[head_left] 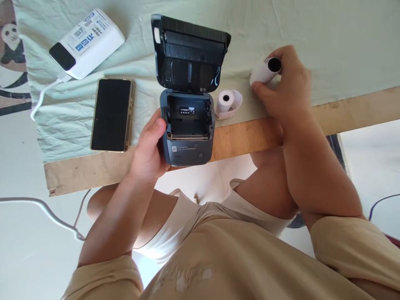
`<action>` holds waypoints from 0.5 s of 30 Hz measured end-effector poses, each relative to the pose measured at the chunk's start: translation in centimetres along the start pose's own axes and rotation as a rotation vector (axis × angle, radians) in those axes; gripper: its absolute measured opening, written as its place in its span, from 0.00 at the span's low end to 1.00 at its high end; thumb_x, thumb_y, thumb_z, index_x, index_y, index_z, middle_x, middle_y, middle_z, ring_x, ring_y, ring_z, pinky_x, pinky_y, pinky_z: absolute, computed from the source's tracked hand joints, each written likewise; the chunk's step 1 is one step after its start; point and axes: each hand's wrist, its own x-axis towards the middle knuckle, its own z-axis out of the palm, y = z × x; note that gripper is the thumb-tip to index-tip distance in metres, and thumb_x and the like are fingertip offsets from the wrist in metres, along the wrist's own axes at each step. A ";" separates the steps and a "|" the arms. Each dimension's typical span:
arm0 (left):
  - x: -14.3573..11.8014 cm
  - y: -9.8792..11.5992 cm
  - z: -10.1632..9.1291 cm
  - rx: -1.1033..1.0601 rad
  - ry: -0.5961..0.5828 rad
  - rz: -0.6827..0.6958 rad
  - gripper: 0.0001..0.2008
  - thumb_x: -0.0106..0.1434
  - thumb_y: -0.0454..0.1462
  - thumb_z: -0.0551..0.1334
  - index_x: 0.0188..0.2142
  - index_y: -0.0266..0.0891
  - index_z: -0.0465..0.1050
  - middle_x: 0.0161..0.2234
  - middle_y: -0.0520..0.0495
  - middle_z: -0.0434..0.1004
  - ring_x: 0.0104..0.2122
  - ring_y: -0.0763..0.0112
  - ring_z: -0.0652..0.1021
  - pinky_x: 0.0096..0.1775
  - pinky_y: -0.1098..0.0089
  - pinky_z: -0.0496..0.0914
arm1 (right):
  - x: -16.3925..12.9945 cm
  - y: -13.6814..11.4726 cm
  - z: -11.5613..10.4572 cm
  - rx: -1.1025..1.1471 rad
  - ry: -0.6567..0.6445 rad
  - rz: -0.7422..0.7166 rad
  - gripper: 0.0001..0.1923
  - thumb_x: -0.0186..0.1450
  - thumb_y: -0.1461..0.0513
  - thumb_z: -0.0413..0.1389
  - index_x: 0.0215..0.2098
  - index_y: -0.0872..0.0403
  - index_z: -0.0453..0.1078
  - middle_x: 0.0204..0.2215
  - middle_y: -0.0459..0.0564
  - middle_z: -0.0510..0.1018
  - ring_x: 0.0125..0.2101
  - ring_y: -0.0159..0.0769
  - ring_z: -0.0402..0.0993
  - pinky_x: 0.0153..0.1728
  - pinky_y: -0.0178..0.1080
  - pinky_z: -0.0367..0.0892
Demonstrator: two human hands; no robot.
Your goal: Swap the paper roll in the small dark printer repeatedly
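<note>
My left hand [150, 143] grips a dark label printer [189, 152] by its left side, over the front edge of the table. The printer's lid [190, 54] is flipped up, and no roll shows in its bay. My right hand [289, 81] is closed around a white paper roll [263, 74] with a dark hollow core, tilted on the cloth. Between the printer and that hand, a smaller white paper roll [225, 100] stands on end with a loose strip curling off its right side.
A phone [111, 114] with a dark screen lies left of the printer. Behind it, a white power bank [93, 43] has a white cable [43, 93] plugged in. Pale green cloth [340, 46] covers the table, leaving a bare wooden front edge [246, 137].
</note>
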 end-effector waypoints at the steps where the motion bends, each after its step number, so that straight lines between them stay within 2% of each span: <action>1: 0.1 -0.1 -0.1 0.007 -0.007 0.013 0.23 0.79 0.57 0.64 0.51 0.45 0.91 0.46 0.44 0.92 0.68 0.45 0.83 0.67 0.54 0.81 | 0.0 -0.2 -0.2 -0.023 -0.013 0.030 0.26 0.61 0.67 0.68 0.54 0.41 0.71 0.44 0.46 0.86 0.40 0.49 0.84 0.46 0.54 0.81; 3: 0.3 -0.5 -0.4 0.017 -0.040 0.087 0.24 0.78 0.57 0.64 0.52 0.43 0.91 0.45 0.44 0.92 0.68 0.45 0.84 0.69 0.52 0.81 | -0.2 -1.5 -1.1 0.002 -0.002 0.009 0.31 0.63 0.66 0.65 0.62 0.40 0.69 0.52 0.50 0.85 0.50 0.54 0.85 0.54 0.59 0.81; 4: 0.5 -0.8 -0.6 0.016 -0.060 0.133 0.25 0.78 0.56 0.64 0.53 0.41 0.91 0.45 0.44 0.92 0.67 0.45 0.84 0.70 0.51 0.81 | -0.4 -2.6 -1.7 0.047 0.034 -0.057 0.32 0.65 0.66 0.63 0.65 0.40 0.68 0.59 0.51 0.83 0.59 0.55 0.84 0.62 0.60 0.79; 5: 0.6 -1.0 -0.7 0.013 -0.078 0.171 0.25 0.78 0.55 0.64 0.55 0.40 0.90 0.45 0.43 0.93 0.67 0.45 0.85 0.71 0.50 0.80 | -0.6 -3.8 -2.3 0.103 0.098 -0.165 0.29 0.66 0.67 0.61 0.63 0.41 0.70 0.61 0.52 0.82 0.62 0.53 0.82 0.66 0.59 0.77; 7: 0.9 -1.4 -0.9 0.004 -0.098 0.205 0.25 0.78 0.53 0.64 0.56 0.37 0.90 0.47 0.42 0.93 0.66 0.45 0.86 0.72 0.50 0.79 | -1.0 -6.0 -2.8 0.226 0.232 -0.298 0.23 0.66 0.69 0.55 0.56 0.44 0.75 0.52 0.50 0.83 0.57 0.49 0.83 0.64 0.56 0.78; 9: 1.1 -1.5 -0.9 0.001 -0.094 0.193 0.24 0.79 0.50 0.63 0.58 0.36 0.90 0.48 0.42 0.93 0.66 0.46 0.86 0.72 0.51 0.79 | -1.3 -7.4 -2.4 0.290 0.158 -0.456 0.22 0.68 0.67 0.56 0.57 0.44 0.76 0.52 0.51 0.84 0.57 0.50 0.84 0.62 0.55 0.79; 11: 1.1 -1.5 -0.7 0.010 -0.077 0.191 0.24 0.78 0.50 0.63 0.57 0.36 0.90 0.49 0.41 0.94 0.67 0.46 0.86 0.72 0.51 0.79 | -1.6 -7.6 -1.1 0.265 -0.026 -0.518 0.23 0.69 0.64 0.60 0.61 0.42 0.76 0.57 0.52 0.84 0.60 0.56 0.83 0.61 0.58 0.78; 13: 1.0 -1.3 -0.6 0.028 -0.054 0.186 0.25 0.79 0.51 0.62 0.57 0.36 0.90 0.48 0.41 0.94 0.67 0.46 0.85 0.72 0.52 0.79 | -1.7 -7.1 0.5 0.225 -0.167 -0.446 0.21 0.69 0.61 0.64 0.60 0.42 0.77 0.59 0.55 0.83 0.59 0.58 0.81 0.61 0.59 0.77; 15: 0.9 -1.2 -0.7 0.042 -0.041 0.180 0.26 0.80 0.52 0.60 0.58 0.37 0.90 0.48 0.41 0.93 0.67 0.46 0.85 0.72 0.51 0.79 | -1.9 -6.3 1.7 0.250 -0.236 -0.351 0.17 0.71 0.59 0.67 0.57 0.42 0.78 0.58 0.56 0.82 0.56 0.55 0.80 0.57 0.56 0.77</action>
